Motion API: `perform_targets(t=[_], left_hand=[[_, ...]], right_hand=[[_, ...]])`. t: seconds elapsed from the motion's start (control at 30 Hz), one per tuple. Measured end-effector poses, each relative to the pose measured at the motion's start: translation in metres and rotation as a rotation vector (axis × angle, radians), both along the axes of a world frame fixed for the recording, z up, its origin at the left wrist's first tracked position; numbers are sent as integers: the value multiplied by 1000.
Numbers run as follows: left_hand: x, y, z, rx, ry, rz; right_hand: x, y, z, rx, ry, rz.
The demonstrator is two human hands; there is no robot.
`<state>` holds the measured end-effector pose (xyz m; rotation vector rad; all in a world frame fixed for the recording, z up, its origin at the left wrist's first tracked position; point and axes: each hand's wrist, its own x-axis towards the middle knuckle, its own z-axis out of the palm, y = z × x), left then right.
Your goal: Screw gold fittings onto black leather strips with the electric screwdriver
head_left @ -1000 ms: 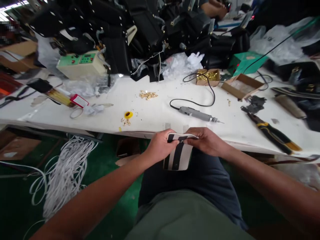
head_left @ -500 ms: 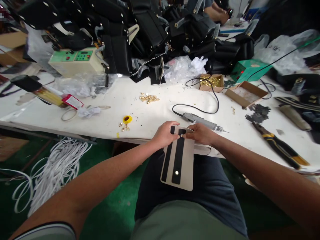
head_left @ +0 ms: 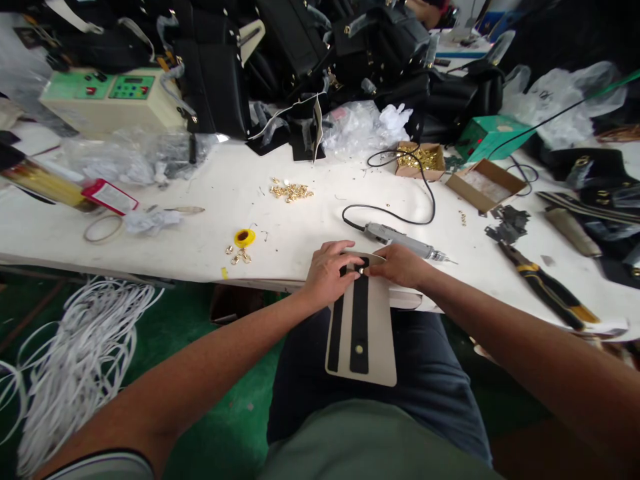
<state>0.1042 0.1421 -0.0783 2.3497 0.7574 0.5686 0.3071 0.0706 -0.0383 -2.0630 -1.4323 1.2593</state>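
Note:
A beige panel point(head_left: 380, 347) with rounded corners rests across my lap, its top end against the table's front edge. Two black strips run along it; the wider strip point(head_left: 359, 313) has a round metal spot near its lower end. A small shiny metal stud point(head_left: 361, 271) sits near the top of that strip. My left hand point(head_left: 327, 272) lies over the panel's upper left, thumb and forefinger closed about the stud. With my right hand point(head_left: 400, 267) I grip the upper right edge, thumb beside the stud, the other fingers hidden behind the panel.
Just beyond my right hand lies a grey corded rotary tool point(head_left: 400, 240). Pliers point(head_left: 545, 283) are at the right. A yellow ring point(head_left: 245, 238) and gold fittings point(head_left: 293, 192) lie left of centre. Black bags point(head_left: 215, 87) pile up at the back; white cord point(head_left: 80, 347) covers the floor at left.
My left hand has raised its fingers from the panel's edge and brought thumb and forefinger to the stud. The right hand keeps its hold. The view has shifted slightly.

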Motion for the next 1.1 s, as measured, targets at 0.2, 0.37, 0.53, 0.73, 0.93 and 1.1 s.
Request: perform_targets(t=[0.2,0.37,0.53,0.73,0.93,1.1], left_hand=[[3,-1,-2,-14,31,10],[4,1,-1,-36,60,9],[7,8,3,-25,120,-32],[10,12,7,4,190,-74],[8,10,4,30,194,-62],[8,10,0,31,169,-58]], right_hand=[[-6,4,5,-37,-77,-17],[-8,8,8,-67,-153,-2],[-4,7,4,-33,-214,-9],[-6,-2,-1,46,-298,-70],[-10,-15,-10,231,-297,-148],[-3,-18,-16,266,-229,-184]])
